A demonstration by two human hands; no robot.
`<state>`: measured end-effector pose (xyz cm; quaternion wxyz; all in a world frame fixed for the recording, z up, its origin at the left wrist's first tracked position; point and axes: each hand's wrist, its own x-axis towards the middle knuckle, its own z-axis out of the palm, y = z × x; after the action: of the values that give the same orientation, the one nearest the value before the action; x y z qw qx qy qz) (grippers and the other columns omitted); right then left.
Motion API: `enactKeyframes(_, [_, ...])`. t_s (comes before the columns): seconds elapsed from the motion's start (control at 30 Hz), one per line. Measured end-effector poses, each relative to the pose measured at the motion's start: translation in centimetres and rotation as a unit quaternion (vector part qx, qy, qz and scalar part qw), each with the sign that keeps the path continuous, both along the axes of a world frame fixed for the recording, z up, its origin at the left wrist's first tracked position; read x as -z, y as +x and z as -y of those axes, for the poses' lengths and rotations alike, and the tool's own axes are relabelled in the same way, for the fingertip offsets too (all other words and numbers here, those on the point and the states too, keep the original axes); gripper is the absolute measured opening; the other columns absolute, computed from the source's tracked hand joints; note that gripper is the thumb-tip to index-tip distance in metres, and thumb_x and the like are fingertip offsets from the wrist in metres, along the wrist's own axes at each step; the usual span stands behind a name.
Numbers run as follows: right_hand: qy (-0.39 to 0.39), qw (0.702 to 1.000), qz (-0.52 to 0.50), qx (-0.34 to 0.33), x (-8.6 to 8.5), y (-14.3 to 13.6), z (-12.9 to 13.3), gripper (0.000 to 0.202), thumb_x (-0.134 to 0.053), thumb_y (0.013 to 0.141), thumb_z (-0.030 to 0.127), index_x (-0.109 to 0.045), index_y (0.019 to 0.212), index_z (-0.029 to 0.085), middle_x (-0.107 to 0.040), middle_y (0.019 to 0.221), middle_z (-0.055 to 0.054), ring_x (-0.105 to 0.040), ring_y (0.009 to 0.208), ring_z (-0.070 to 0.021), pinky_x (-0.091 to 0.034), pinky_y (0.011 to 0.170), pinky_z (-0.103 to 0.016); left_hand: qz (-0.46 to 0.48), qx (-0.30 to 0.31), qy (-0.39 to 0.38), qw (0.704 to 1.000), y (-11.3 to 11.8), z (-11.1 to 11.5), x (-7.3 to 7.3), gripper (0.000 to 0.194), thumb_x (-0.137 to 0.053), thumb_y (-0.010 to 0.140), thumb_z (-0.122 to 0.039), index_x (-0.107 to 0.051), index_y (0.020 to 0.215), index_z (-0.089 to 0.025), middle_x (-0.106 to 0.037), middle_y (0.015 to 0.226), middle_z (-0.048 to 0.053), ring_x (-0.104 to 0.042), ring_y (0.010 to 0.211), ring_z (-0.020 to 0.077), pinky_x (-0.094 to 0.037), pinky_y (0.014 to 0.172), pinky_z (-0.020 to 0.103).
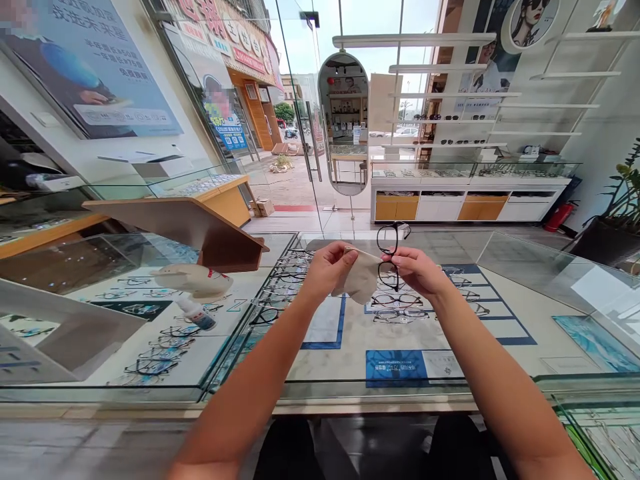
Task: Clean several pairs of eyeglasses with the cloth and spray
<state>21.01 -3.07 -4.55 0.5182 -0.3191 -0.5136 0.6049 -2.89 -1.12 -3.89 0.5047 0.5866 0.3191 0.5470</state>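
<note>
1. The long, clear glass counter (340, 405) is the biggest thing here, with rows of glasses inside.
2. The left hand (326, 272) pinches 1 corner of the cloth. The right hand (424, 272) grips the glasses near the middle.
3. The pale beige, soft cloth (361, 280) hangs down, right beside the glasses. I can't tell if it touches a lens.
4. The thin, black, round-rimmed glasses (387, 239) are up above the counter, turned so 1 lens is over the other.
5. The step looks like bringing cloth and glasses together. The next move calls for a soft, steady hold with both hands.
</note>
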Motion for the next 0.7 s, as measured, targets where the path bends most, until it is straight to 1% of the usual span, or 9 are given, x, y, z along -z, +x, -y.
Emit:
enactKeyframes(0.07, [-0.022, 0.999, -0.029, 0.024, 0.2, 0.4, -0.3, 0.041, -0.103, 0.061, 0.049, -0.087, 0.089, 0.025, -0.083, 0.103, -0.005, -0.067, 0.092, -0.021, -0.051, 0.097, -0.039, -0.023, -0.031, 0.045, 0.998, -0.4, 1.2, -0.7, 0.051, -0.09, 0.078, -0.064, -0.07, 0.089, -0.019, -0.068, 0.079, 0.0, -0.059, 0.071, 0.0139, -0.046, 0.064, 0.025])
enactKeyframes(0.13, [-0.024, 0.998, -0.044, 0.04, 0.5, 0.8, -0.6, 0.038, -0.103, 0.062, 0.046, -0.086, 0.088, 0.025, -0.083, 0.105, -0.006, -0.069, 0.093, -0.0209, -0.053, 0.095, -0.038, -0.038, -0.07, 0.068, 0.995, -1.3, 2.6, -1.5, 0.046, -0.086, 0.085, -0.06, -0.064, 0.099, -0.022, -0.071, 0.082, 0.0, -0.061, 0.069, 0.0143, -0.046, 0.062, 0.025])
enactKeyframes(0.23, [-0.024, 0.998, -0.035, 0.043, 0.8, 1.1, -0.9, 0.032, -0.101, 0.067, 0.043, -0.083, 0.086, 0.024, -0.083, 0.104, -0.006, -0.072, 0.093, -0.0213, -0.056, 0.092, -0.038, -0.048, -0.116, 0.039, 0.991, -3.9, 5.1, -2.4, 0.051, -0.084, 0.087, -0.056, -0.048, 0.108, -0.027, -0.074, 0.083, -0.002, -0.061, 0.062, 0.014, -0.044, 0.056, 0.023])
enactKeyframes(0.33, [-0.025, 0.998, -0.025, 0.042, 1.0, 1.1, -0.9, 0.031, -0.101, 0.067, 0.043, -0.082, 0.084, 0.025, -0.083, 0.104, -0.005, -0.072, 0.092, -0.0211, -0.057, 0.091, -0.037, -0.082, -0.129, -0.042, 0.987, -7.8, 7.8, -2.8, 0.054, -0.082, 0.085, -0.055, -0.041, 0.109, -0.03, -0.067, 0.072, -0.007, -0.056, 0.052, 0.0132, -0.038, 0.049, 0.021])
enactKeyframes(0.4, [-0.028, 0.998, -0.022, 0.052, 1.0, 1.1, -0.9, 0.033, -0.102, 0.064, 0.044, -0.082, 0.083, 0.026, -0.083, 0.101, -0.004, -0.072, 0.091, -0.02, -0.058, 0.09, -0.036, -0.117, -0.146, -0.1, 0.977, -10.8, 9.5, -2.9, 0.049, -0.079, 0.084, -0.051, -0.043, 0.109, -0.03, -0.062, 0.067, -0.009, -0.05, 0.046, 0.0124, -0.033, 0.045, 0.021])
enactKeyframes(0.47, [-0.033, 0.998, -0.015, 0.058, 0.9, 1.2, -0.9, 0.034, -0.103, 0.063, 0.045, -0.083, 0.082, 0.026, -0.083, 0.101, -0.003, -0.073, 0.093, -0.0202, -0.06, 0.09, -0.035, -0.14, -0.185, -0.148, 0.962, -13.9, 11.2, -2.7, 0.041, -0.075, 0.081, -0.044, -0.045, 0.105, -0.03, -0.056, 0.062, -0.01, -0.044, 0.043, 0.0125, -0.029, 0.043, 0.022])
enactKeyframes(0.57, [-0.033, 0.998, 0.002, 0.059, 0.9, 1.1, -0.9, 0.033, -0.102, 0.063, 0.046, -0.083, 0.082, 0.026, -0.083, 0.103, -0.005, -0.074, 0.091, -0.0218, -0.062, 0.086, -0.036, -0.14, -0.263, -0.166, 0.94, -18.3, 13.1, -2.3, 0.031, -0.068, 0.072, -0.036, -0.047, 0.094, -0.028, -0.048, 0.059, -0.009, -0.04, 0.044, 0.0127, -0.027, 0.042, 0.023])
enactKeyframes(0.67, [-0.029, 0.998, 0.012, 0.058, 1.0, 0.9, -0.8, 0.031, -0.1, 0.064, 0.045, -0.084, 0.082, 0.026, -0.083, 0.102, -0.007, -0.074, 0.091, -0.0232, -0.063, 0.082, -0.036, -0.156, -0.322, -0.169, 0.919, -22.3, 14.3, -1.9, 0.026, -0.068, 0.065, -0.035, -0.051, 0.083, -0.025, -0.047, 0.059, -0.007, -0.039, 0.046, 0.0117, -0.027, 0.043, 0.023])
enactKeyframes(0.7, [-0.026, 0.998, 0.013, 0.058, 1.1, 0.9, -0.8, 0.03, -0.1, 0.065, 0.045, -0.084, 0.082, 0.026, -0.083, 0.102, -0.007, -0.074, 0.091, -0.0235, -0.063, 0.081, -0.036, -0.162, -0.331, -0.173, 0.913, -23.5, 14.5, -1.7, 0.025, -0.068, 0.063, -0.035, -0.053, 0.08, -0.024, -0.048, 0.06, -0.006, -0.039, 0.048, 0.0117, -0.027, 0.044, 0.023])
